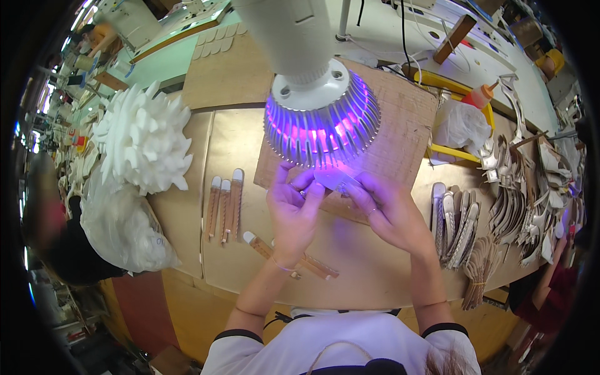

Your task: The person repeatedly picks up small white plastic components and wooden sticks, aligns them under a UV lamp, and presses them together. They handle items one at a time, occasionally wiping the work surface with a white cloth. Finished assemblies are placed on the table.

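Both my hands are raised close under the glowing purple lamp (322,119), and the light tints them. My left hand (292,203) has its fingers curled and its thumb pressed on a small flat pale piece (332,180). From the other side my right hand (390,209) pinches the same piece near its lower edge, where something small and shiny shows; its kind is unclear. Beneath my left wrist lie narrow tan strips (319,265) with white rounded tips. More such strips (225,206) lie side by side to the left.
A white spiky foam-like bundle (147,137) and a clear plastic bag (125,225) stand at left. On the right are white-tipped strips (462,219), a tied bundle of brown strips (481,269), hanging pale straps (512,206) and a yellow tray (456,155). Cardboard (400,119) lies behind the lamp.
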Action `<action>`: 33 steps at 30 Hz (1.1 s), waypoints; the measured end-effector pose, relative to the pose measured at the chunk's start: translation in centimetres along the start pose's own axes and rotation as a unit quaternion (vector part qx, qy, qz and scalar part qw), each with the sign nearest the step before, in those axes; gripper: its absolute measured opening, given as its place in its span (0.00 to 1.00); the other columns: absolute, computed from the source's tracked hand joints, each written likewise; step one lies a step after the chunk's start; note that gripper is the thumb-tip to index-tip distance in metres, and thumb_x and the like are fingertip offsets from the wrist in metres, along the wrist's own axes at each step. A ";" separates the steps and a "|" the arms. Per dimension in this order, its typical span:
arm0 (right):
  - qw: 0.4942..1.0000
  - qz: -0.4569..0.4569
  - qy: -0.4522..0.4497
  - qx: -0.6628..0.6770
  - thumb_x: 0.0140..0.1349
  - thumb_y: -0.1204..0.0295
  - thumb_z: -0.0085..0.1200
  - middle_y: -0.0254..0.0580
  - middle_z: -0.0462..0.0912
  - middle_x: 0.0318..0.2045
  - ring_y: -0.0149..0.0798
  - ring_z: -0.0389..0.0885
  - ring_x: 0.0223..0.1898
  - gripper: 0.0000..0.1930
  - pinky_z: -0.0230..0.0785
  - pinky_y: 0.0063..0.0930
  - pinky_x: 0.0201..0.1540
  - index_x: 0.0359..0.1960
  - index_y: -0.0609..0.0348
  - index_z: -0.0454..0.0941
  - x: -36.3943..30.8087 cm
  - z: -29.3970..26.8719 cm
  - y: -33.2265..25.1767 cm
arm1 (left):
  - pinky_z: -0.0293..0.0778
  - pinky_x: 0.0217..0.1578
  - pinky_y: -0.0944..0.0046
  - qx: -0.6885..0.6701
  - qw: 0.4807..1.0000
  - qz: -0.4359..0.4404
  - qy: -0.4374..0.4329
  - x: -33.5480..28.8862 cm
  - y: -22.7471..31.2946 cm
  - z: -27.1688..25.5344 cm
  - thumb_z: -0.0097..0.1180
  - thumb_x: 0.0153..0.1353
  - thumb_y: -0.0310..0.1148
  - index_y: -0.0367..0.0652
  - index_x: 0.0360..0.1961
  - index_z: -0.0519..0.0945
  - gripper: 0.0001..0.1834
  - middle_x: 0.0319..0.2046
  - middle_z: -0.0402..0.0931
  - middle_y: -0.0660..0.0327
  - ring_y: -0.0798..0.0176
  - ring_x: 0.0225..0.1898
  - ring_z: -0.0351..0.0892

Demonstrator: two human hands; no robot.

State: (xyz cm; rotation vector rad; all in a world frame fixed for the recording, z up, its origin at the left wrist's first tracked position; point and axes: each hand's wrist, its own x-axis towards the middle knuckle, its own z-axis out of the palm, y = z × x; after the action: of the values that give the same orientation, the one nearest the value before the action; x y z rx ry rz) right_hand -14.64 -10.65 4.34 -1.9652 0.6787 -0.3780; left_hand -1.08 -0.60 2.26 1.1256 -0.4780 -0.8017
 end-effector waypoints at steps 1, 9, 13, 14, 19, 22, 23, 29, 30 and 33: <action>1.000 0.002 -0.013 -0.007 0.68 0.69 0.47 0.48 0.77 0.25 0.44 0.75 0.28 0.11 0.67 0.35 0.33 0.39 0.65 0.75 0.1 -0.1 0.1 | 0.79 0.49 0.62 0.002 1.000 0.001 -0.003 0.0 0.0 0.0 0.50 0.61 0.16 0.32 0.59 0.59 0.26 0.47 0.76 0.51 0.61 0.49 0.78; 0.998 0.026 -0.047 -0.011 0.69 0.70 0.45 0.44 0.76 0.25 0.37 0.75 0.27 0.11 0.69 0.31 0.34 0.40 0.67 0.76 0.4 -0.3 0.6 | 0.79 0.48 0.62 0.001 1.000 -0.005 0.002 0.0 -0.7 -0.3 0.51 0.61 0.17 0.32 0.62 0.59 0.28 0.50 0.74 0.50 0.60 0.49 0.78; 0.998 0.024 -0.049 -0.020 0.69 0.69 0.46 0.44 0.76 0.25 0.37 0.75 0.27 0.11 0.69 0.31 0.33 0.39 0.67 0.76 0.4 -0.3 0.8 | 0.81 0.46 0.62 0.011 1.000 0.012 -0.001 0.0 -0.7 -0.4 0.51 0.62 0.17 0.32 0.60 0.59 0.26 0.47 0.76 0.49 0.60 0.46 0.80; 0.998 0.026 -0.050 -0.018 0.69 0.69 0.46 0.44 0.76 0.25 0.36 0.75 0.26 0.12 0.69 0.31 0.33 0.39 0.67 0.76 0.5 -0.3 0.8 | 0.82 0.45 0.61 0.016 1.000 0.018 0.001 0.1 -0.7 -0.4 0.51 0.62 0.17 0.31 0.59 0.59 0.25 0.45 0.77 0.48 0.60 0.44 0.81; 0.998 0.032 -0.057 -0.005 0.70 0.68 0.46 0.43 0.76 0.25 0.35 0.76 0.26 0.13 0.70 0.30 0.32 0.39 0.67 0.76 0.6 -0.2 0.9 | 0.83 0.43 0.61 0.032 0.999 0.026 -0.010 0.0 -0.6 -0.5 0.50 0.63 0.17 0.30 0.58 0.58 0.24 0.43 0.78 0.47 0.60 0.43 0.81; 0.998 0.035 -0.057 0.000 0.70 0.67 0.46 0.42 0.76 0.25 0.34 0.76 0.26 0.13 0.70 0.30 0.32 0.39 0.67 0.76 0.6 -0.1 0.8 | 0.83 0.43 0.61 0.031 0.999 0.026 -0.009 -0.1 -0.4 -0.5 0.50 0.63 0.17 0.30 0.58 0.58 0.24 0.43 0.78 0.46 0.60 0.43 0.81; 0.998 0.034 -0.057 0.001 0.70 0.66 0.46 0.42 0.76 0.25 0.34 0.76 0.26 0.13 0.70 0.30 0.32 0.39 0.66 0.76 0.7 -0.1 0.7 | 0.83 0.43 0.61 0.030 0.999 0.025 -0.009 -0.1 -0.3 -0.6 0.50 0.63 0.18 0.30 0.58 0.58 0.24 0.43 0.78 0.46 0.60 0.43 0.81; 0.997 0.043 -0.062 -0.008 0.71 0.65 0.45 0.40 0.75 0.24 0.32 0.75 0.26 0.14 0.69 0.29 0.32 0.38 0.66 0.76 0.6 -0.1 0.5 | 0.81 0.43 0.65 0.009 1.000 0.009 -0.013 -0.2 0.0 -0.7 0.51 0.62 0.18 0.31 0.58 0.59 0.24 0.43 0.78 0.48 0.62 0.43 0.81; 0.997 0.046 -0.066 -0.004 0.71 0.65 0.45 0.40 0.75 0.24 0.32 0.74 0.26 0.14 0.68 0.28 0.32 0.38 0.66 0.76 0.6 -0.1 0.5 | 0.80 0.43 0.67 -0.006 1.000 0.004 -0.014 -0.3 0.1 -0.7 0.52 0.62 0.18 0.31 0.57 0.60 0.24 0.43 0.78 0.49 0.62 0.43 0.81; 0.996 0.055 -0.074 0.005 0.71 0.65 0.45 0.39 0.74 0.24 0.31 0.73 0.26 0.14 0.68 0.28 0.31 0.37 0.66 0.76 0.5 -0.1 0.5 | 0.80 0.44 0.66 -0.006 1.000 -0.012 -0.002 -0.4 0.4 -0.6 0.51 0.63 0.20 0.31 0.57 0.59 0.23 0.43 0.78 0.47 0.62 0.44 0.81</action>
State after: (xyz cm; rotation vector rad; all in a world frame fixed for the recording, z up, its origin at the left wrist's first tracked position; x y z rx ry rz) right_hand -14.38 -11.20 3.96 -1.9151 0.6840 -0.1655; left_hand -0.82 0.17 2.42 1.1208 -0.4624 -0.8274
